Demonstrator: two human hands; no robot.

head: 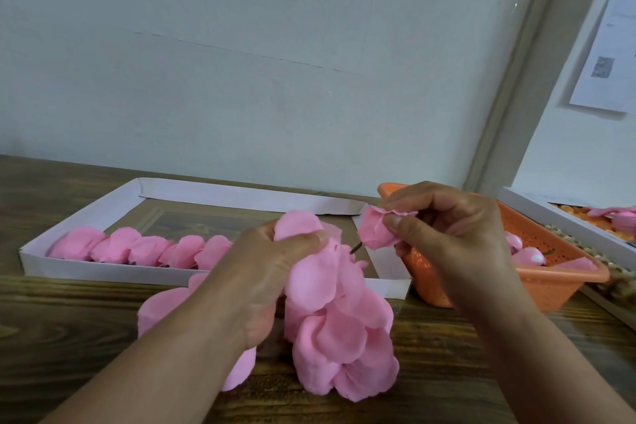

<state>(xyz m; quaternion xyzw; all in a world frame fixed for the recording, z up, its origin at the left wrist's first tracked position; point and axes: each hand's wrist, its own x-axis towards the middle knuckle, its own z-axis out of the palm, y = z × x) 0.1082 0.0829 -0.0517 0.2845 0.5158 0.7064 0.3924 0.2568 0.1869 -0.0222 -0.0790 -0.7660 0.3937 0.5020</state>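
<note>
Right grip [457, 227] pinches pink bud [375, 232] beside petals [339, 320] in left grip [275, 262].

Illumination is even, diffuse and moderately bright; its source lies outside the view. Shadows are soft and faint beneath the pink petals [344, 337] on the table [69, 337]. Wide-angle distortion is evident: the door frame [512, 86] leans and the table's far edge tilts. Definition is soft throughout. Texture on the pink flower [375, 231] is smeared, and the wall [241, 45] shows compression mottling.
</note>
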